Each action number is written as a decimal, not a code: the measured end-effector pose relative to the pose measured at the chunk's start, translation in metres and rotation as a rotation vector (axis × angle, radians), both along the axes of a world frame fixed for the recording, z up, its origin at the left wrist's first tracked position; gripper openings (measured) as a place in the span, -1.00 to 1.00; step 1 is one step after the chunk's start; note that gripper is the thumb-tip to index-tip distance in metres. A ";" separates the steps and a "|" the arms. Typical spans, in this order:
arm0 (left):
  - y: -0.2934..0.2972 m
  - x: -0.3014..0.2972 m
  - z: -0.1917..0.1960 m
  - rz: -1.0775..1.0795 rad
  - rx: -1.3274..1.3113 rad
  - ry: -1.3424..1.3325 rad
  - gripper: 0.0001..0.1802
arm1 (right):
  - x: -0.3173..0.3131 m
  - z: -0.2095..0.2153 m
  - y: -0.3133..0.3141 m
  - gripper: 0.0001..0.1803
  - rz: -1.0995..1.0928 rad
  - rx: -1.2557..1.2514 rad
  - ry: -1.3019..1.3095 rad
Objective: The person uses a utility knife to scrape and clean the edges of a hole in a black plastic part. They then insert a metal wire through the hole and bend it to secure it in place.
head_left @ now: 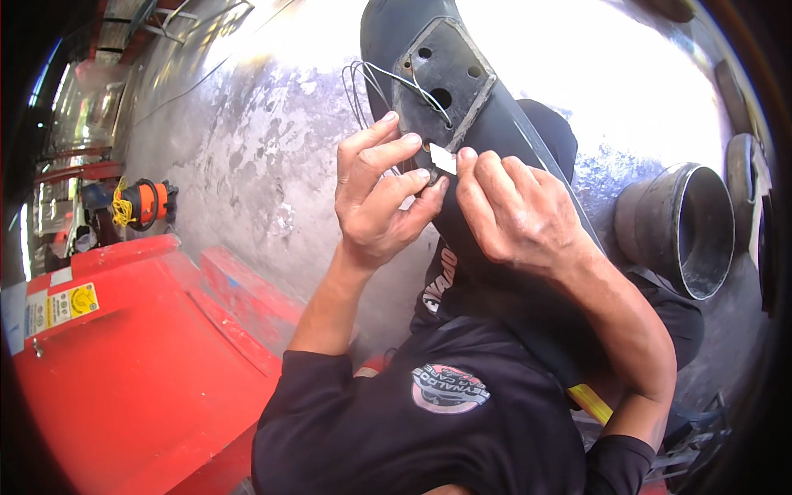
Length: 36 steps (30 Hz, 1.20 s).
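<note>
A long black molded panel [528,157] lies across my lap. It has a recessed plate [456,54] with several round holes, and a thin wire [356,78] loops out over its left edge. My left hand [382,194] pinches a small dark part [431,170] between thumb and fingers; its exact kind is hidden by the fingertips. With thumb and forefinger, my right hand [520,210] grips a small flat white piece [444,158], which reaches up to the dark part.
A red box-shaped body [132,355] with a yellow label fills the lower left. Beyond it, an orange-and-black machine [153,202] with a yellow cord stands on the stained concrete floor [256,140]. A round black tub [676,231] lies tipped at the right.
</note>
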<state>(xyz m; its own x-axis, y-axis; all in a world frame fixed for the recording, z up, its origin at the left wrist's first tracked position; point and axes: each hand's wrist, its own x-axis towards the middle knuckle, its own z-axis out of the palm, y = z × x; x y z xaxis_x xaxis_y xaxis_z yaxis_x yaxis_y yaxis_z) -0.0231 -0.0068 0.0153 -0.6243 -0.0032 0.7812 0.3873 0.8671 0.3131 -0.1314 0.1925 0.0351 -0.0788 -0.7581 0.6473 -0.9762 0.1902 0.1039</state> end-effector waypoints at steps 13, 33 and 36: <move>0.000 0.001 0.003 0.016 -0.006 -0.010 -0.67 | -0.001 0.003 0.001 -0.63 0.032 0.031 -0.081; 0.001 0.002 0.003 0.005 0.019 -0.005 -0.67 | -0.004 0.009 -0.002 -0.70 0.001 0.050 -0.119; 0.002 0.002 0.004 0.022 0.010 -0.019 -0.67 | 0.002 0.000 0.003 -0.70 0.001 0.020 -0.074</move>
